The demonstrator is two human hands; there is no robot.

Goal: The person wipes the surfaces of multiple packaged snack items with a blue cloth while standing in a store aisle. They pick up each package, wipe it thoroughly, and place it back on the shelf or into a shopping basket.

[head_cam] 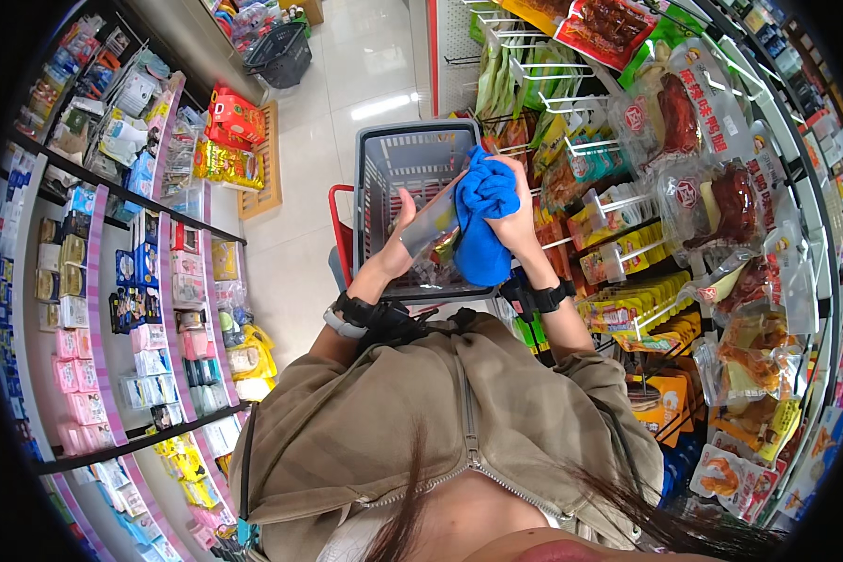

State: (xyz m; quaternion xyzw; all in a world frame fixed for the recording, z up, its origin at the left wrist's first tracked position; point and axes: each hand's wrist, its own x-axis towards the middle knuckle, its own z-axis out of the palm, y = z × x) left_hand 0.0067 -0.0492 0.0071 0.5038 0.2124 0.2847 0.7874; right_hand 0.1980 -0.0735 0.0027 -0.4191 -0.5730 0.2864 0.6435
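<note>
In my right hand [519, 211] is a bunched blue cloth [487, 204], pressed against the face of a clear plastic packet [428, 221]. The packet tilts over the basket, and its contents are mostly covered by the cloth. My left hand [395, 246] supports the packet from the left side, thumb raised and fingers hidden behind it. Beneath both hands stands a grey slatted plastic shopping basket [416, 149]. Small packaged pieces show near its bottom, too obscured to name.
Hanging snack packets [622, 302] and vacuum-packed meats [727, 204] crowd the hook rack close on my right. Shelves of boxed goods [147, 260] line the left. A red handle [337, 232] juts beside the basket. A black basket [281, 55] sits farther up the tiled aisle [302, 239].
</note>
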